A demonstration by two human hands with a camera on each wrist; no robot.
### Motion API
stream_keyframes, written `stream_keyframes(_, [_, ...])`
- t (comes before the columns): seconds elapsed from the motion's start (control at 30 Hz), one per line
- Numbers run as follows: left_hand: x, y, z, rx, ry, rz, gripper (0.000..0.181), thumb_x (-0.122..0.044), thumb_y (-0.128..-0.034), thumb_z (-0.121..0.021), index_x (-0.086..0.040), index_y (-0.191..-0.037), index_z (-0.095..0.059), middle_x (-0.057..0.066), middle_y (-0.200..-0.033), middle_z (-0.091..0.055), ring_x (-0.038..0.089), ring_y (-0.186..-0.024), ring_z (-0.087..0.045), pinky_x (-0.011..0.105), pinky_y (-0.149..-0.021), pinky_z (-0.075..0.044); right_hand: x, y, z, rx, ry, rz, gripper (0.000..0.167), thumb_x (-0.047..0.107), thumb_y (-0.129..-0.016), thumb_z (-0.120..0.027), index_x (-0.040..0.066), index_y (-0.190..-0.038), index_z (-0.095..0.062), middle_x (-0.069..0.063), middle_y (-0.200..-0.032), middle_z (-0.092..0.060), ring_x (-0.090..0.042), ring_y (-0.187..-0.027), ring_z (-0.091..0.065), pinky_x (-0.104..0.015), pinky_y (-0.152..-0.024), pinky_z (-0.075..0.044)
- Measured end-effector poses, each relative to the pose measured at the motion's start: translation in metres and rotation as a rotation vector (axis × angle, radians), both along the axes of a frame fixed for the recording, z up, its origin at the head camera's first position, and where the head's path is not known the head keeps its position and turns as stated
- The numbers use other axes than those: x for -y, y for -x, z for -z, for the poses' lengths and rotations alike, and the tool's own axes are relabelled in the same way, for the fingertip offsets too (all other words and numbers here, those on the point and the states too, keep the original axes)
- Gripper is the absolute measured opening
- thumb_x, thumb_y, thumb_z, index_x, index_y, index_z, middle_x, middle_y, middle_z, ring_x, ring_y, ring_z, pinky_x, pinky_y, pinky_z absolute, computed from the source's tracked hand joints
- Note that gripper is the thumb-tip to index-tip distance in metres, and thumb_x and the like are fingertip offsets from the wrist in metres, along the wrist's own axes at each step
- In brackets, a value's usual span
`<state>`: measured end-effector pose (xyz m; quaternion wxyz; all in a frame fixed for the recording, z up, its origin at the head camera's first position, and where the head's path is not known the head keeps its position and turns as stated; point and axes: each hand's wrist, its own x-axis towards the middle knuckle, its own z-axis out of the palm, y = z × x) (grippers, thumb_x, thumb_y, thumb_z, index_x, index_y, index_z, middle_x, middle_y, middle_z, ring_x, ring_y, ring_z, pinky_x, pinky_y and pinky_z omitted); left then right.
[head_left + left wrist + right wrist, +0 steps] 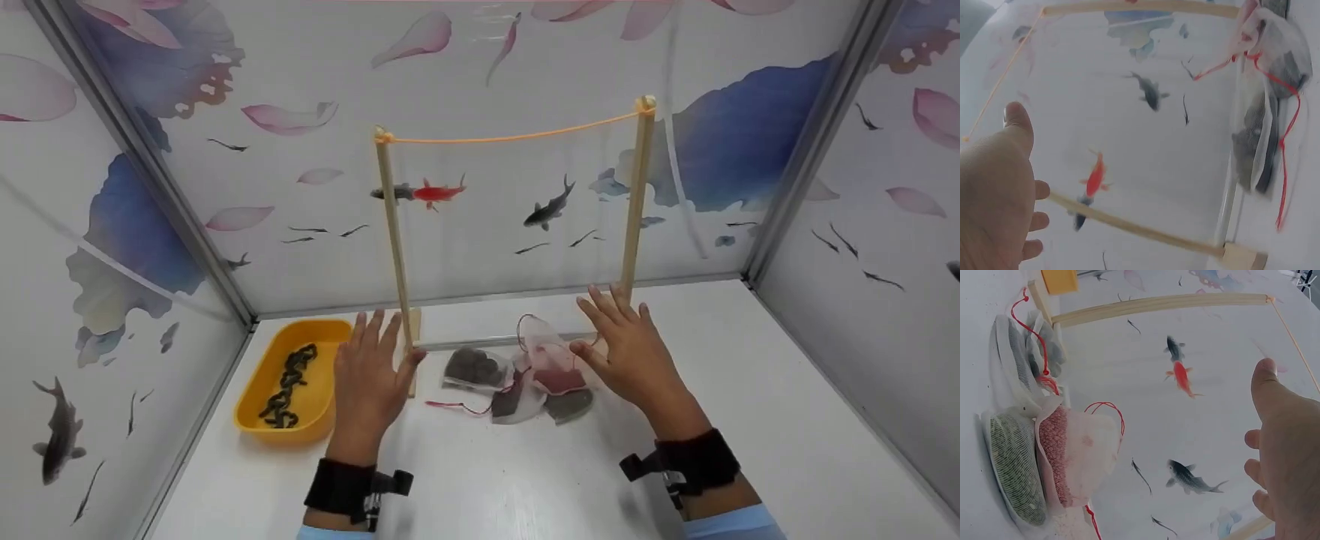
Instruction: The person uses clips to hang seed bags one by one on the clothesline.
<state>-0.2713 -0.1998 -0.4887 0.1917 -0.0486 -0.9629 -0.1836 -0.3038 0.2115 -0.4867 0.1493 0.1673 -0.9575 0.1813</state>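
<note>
Both hands are raised with fingers spread and hold nothing. My left hand hovers between the yellow tray and the left wooden post. Close to the right wooden post is my right hand. Between the hands, several mesh drawstring pouches lie in a heap on the white table. A pink pouch with reddish filling lies against one with greenish filling. Red drawstrings trail from the heap. An orange cord spans the tops of the two posts.
At the left stands the yellow tray with several dark green curled pieces in it, probably clips. A small wooden foot carries the left post. Printed panels with fish and petals wall the table at the back and both sides.
</note>
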Motion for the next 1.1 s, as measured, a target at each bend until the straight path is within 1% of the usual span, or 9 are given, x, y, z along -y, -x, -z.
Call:
stream_keyframes(0.1, [0.036, 0.013, -0.005, 0.107, -0.007, -0.054, 0.075, -0.06, -0.1173, -0.052, -0.007, -0.171, -0.049, 0.024, -0.176, -0.047, 0.05, -0.164, -0.042, 0.076, -0.129, -0.036, -0.001, -0.002, -0.002, -0.017, 0.031, -0.005, 0.077, 0.058, -0.111, -0.066, 0.018, -0.174, -0.047, -0.009, -0.184, -0.041, -0.042, -0.175, -0.028, -0.076, -0.138, -0.017])
stream_keyframes(0.17, [0.062, 0.022, -0.007, 0.191, 0.029, -0.102, 0.071, -0.055, -0.1193, -0.052, 0.0, -0.164, -0.054, 0.029, -0.165, -0.055, 0.052, -0.151, -0.052, 0.074, -0.123, -0.045, 0.0, -0.002, -0.003, -0.035, 0.046, -0.016, 0.073, 0.054, -0.111, -0.068, 0.018, -0.172, -0.051, -0.009, -0.181, -0.046, -0.042, -0.173, -0.034, -0.074, -0.138, -0.022])
stream_keyframes(0.23, [0.089, 0.029, -0.005, 0.284, 0.031, -0.146, 0.064, -0.049, -0.1197, -0.055, 0.006, -0.153, -0.061, 0.031, -0.144, -0.067, 0.049, -0.128, -0.065, 0.066, -0.107, -0.057, 0.003, -0.002, -0.004, -0.053, 0.056, -0.032, 0.07, 0.052, -0.111, -0.07, 0.017, -0.17, -0.054, -0.009, -0.179, -0.05, -0.042, -0.171, -0.038, -0.073, -0.137, -0.027])
stream_keyframes(0.3, [0.112, 0.033, -0.002, 0.378, 0.004, -0.176, 0.056, -0.042, -0.1186, -0.06, 0.01, -0.138, -0.068, 0.028, -0.121, -0.074, 0.043, -0.106, -0.072, 0.055, -0.09, -0.064, 0.007, -0.001, -0.005, -0.068, 0.062, -0.053, 0.067, 0.051, -0.111, -0.07, 0.017, -0.168, -0.057, -0.009, -0.176, -0.054, -0.041, -0.168, -0.042, -0.07, -0.136, -0.032])
stream_keyframes(0.4, [0.138, 0.035, 0.006, 0.497, -0.049, -0.207, 0.043, -0.033, -0.1154, -0.067, 0.01, -0.119, -0.072, 0.02, -0.095, -0.073, 0.032, -0.081, -0.07, 0.04, -0.069, -0.06, 0.013, 0.0, -0.005, -0.084, 0.069, -0.083, 0.064, 0.051, -0.111, -0.071, 0.017, -0.165, -0.061, -0.009, -0.172, -0.059, -0.04, -0.164, -0.048, -0.068, -0.135, -0.036])
stream_keyframes(0.5, [0.155, 0.033, 0.013, 0.566, -0.04, -0.226, 0.03, -0.021, -0.1102, -0.069, 0.009, -0.107, -0.071, 0.016, -0.087, -0.07, 0.03, -0.077, -0.066, 0.037, -0.067, -0.057, 0.02, 0.001, -0.004, -0.092, 0.074, -0.108, 0.062, 0.051, -0.111, -0.071, 0.017, -0.162, -0.064, -0.009, -0.168, -0.064, -0.039, -0.161, -0.052, -0.067, -0.133, -0.039])
stream_keyframes(0.67, [0.164, 0.032, 0.024, 0.56, 0.002, -0.251, 0.012, -0.006, -0.0987, -0.068, 0.005, -0.095, -0.067, 0.015, -0.08, -0.064, 0.031, -0.075, -0.059, 0.04, -0.07, -0.051, 0.029, 0.002, -0.005, -0.094, 0.07, -0.161, 0.061, 0.055, -0.11, -0.071, 0.017, -0.159, -0.067, -0.009, -0.161, -0.069, -0.037, -0.155, -0.058, -0.064, -0.131, -0.044])
stream_keyframes(0.9, [0.162, 0.035, 0.034, 0.497, 0.054, -0.264, 0.013, -0.006, -0.1001, -0.07, 0.006, -0.096, -0.065, 0.016, -0.08, -0.062, 0.032, -0.073, -0.059, 0.041, -0.068, -0.05, 0.036, 0.002, -0.009, -0.086, 0.047, -0.203, 0.058, 0.053, -0.11, -0.072, 0.02, -0.157, -0.069, -0.005, -0.16, -0.071, -0.034, -0.154, -0.061, -0.061, -0.128, -0.048])
stream_keyframes(1.1, [0.161, 0.036, 0.034, 0.462, 0.02, -0.245, 0.011, -0.003, -0.0987, -0.07, 0.007, -0.095, -0.065, 0.017, -0.079, -0.061, 0.032, -0.073, -0.058, 0.042, -0.069, -0.051, 0.039, 0.003, -0.007, -0.045, 0.051, -0.221, 0.058, 0.051, -0.11, -0.072, 0.02, -0.159, -0.067, -0.005, -0.164, -0.068, -0.035, -0.157, -0.059, -0.062, -0.128, -0.048])
